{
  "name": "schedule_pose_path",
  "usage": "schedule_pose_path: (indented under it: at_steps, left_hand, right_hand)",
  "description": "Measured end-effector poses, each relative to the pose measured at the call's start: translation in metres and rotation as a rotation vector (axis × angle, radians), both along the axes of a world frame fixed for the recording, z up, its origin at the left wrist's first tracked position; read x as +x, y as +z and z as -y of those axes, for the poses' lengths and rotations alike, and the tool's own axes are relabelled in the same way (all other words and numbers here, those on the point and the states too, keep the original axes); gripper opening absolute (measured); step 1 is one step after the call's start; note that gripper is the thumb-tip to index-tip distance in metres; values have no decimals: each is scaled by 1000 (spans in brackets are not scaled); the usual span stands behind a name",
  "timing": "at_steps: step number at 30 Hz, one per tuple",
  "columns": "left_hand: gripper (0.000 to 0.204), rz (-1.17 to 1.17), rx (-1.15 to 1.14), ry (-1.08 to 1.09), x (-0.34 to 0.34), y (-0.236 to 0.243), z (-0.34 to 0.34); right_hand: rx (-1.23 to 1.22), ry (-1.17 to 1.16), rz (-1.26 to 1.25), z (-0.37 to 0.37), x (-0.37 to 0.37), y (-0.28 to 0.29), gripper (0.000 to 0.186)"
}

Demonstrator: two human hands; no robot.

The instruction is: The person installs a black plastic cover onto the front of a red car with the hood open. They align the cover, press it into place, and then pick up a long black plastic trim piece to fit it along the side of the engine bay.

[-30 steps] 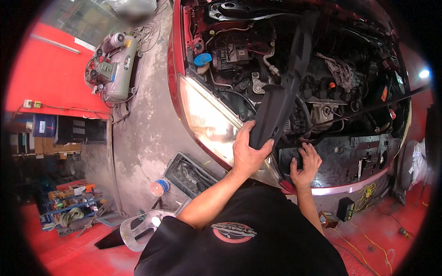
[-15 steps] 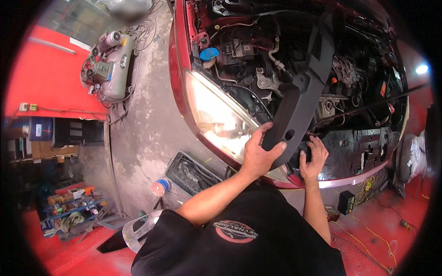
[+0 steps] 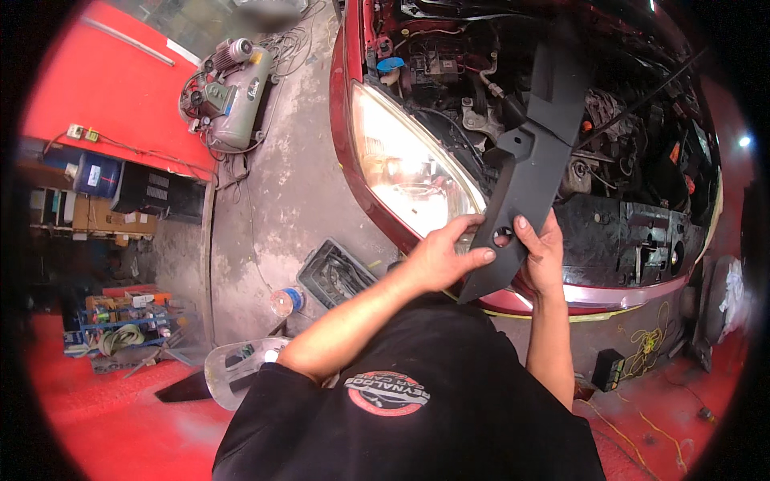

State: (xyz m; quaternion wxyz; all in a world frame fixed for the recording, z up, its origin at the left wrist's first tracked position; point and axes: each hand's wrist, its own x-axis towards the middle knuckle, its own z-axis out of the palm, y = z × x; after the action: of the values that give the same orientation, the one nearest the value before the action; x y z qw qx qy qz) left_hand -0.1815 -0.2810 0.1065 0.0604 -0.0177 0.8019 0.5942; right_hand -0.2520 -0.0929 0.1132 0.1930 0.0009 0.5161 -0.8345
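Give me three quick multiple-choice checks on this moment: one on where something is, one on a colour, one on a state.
1. The air compressor stands: A) inside the engine bay B) on the floor left of the car C) on the bumper.
2. The car body is: A) red B) white C) blue.
3. The long black panel is: A) bolted down B) lying on the floor C) held in both hands.

B: it sits on concrete by the red wall.
A: fender and bumper show red.
C: left hand and right hand grip its lower end.

Black panel (image 3: pixel 529 172) in both hands
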Motion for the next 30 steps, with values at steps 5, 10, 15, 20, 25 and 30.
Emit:
schedule_pose_path:
  at_steps: [5,10,15,20,25,30]
  left_hand:
    - [40,-5,-657,152,-105,19,125]
    - [44,-434,-990,170,-254,2,245]
    - [39,-532,-1274,-127,-353,-22,307]
    - [32,-727,-1181,-271,-372,-32,319]
    - [28,-734,-1147,-199,-368,-31,310]
    - [22,-706,-1155,-209,-369,-29,309]
  right_hand:
    - [49,-38,-45,-16,4,11,45]
    - [191,-112,-16,11,10,18,54]
    - [284,-370,23,66,22,12,57]
    - [539,-459,130,78,24,16,58]
    - [349,-402,148,80,13,25,51]
    - [300,-305,81,97,-9,25,52]
